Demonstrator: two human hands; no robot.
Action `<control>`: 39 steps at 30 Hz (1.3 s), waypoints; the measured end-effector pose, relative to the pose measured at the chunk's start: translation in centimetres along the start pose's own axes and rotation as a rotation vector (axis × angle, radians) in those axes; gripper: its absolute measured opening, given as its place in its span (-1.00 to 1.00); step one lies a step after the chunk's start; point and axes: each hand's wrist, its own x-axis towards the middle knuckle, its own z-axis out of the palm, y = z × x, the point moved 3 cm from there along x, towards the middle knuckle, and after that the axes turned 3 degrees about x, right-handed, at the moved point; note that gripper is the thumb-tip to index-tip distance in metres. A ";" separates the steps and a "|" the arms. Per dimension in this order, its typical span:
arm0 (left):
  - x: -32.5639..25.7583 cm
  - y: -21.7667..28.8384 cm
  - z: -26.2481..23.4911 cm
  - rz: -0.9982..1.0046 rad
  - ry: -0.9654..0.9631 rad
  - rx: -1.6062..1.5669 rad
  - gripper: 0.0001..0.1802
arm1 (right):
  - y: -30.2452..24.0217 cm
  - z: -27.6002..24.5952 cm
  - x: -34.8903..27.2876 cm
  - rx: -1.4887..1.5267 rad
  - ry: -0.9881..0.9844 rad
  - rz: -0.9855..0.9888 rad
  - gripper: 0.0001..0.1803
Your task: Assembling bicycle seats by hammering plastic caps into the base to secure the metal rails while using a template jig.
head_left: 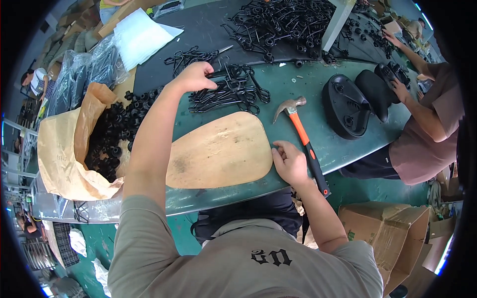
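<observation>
My left hand point(197, 77) reaches over a pile of bent black metal rods point(226, 92), its thumb and forefinger apart at the pile's near-left side. No rod shows between those fingers. My right hand point(290, 163) rests by the right edge of a rounded wooden board point(218, 151), fingers curled in; whatever may be inside them is hidden. Just right of that hand lies a claw hammer point(301, 130) with an orange and black handle, its head pointing away from me. The board lies flat on the green tabletop point(303, 87) in front of me.
A torn paper sack point(62, 151) spills black plastic fittings point(124, 116) at the left. A large heap of black rods point(283, 25) covers the far side. Black bicycle saddles point(348, 107) stand at right, near a co-worker's arms point(425, 114). Below is a cardboard box point(380, 233).
</observation>
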 end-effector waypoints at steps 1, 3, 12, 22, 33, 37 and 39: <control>-0.7 -0.7 -0.6 -0.031 0.043 -0.127 -0.48 | -0.2 0.2 0.0 0.002 -0.002 -0.004 -0.76; -2.1 -2.0 -2.8 -0.078 0.117 -0.290 -0.47 | -0.6 0.5 0.3 -0.026 0.003 -0.041 -0.77; -18.3 6.4 0.8 0.203 0.240 -0.123 -0.44 | -1.4 0.2 -0.3 0.080 0.037 0.006 -0.77; -24.7 1.9 4.9 0.048 0.543 0.177 -0.49 | -10.4 5.3 -0.1 0.024 -0.298 -0.415 -0.60; -23.5 -7.4 2.6 -0.166 0.575 0.476 -0.52 | -9.9 2.9 -1.1 0.050 -0.331 -0.271 -0.63; -23.2 -3.2 2.4 -0.007 0.704 0.400 -0.57 | -10.7 2.9 0.7 0.036 -0.242 -0.363 -0.62; -23.1 0.6 2.3 0.047 0.706 0.372 -0.56 | -11.9 3.4 2.3 0.034 -0.211 -0.393 -0.62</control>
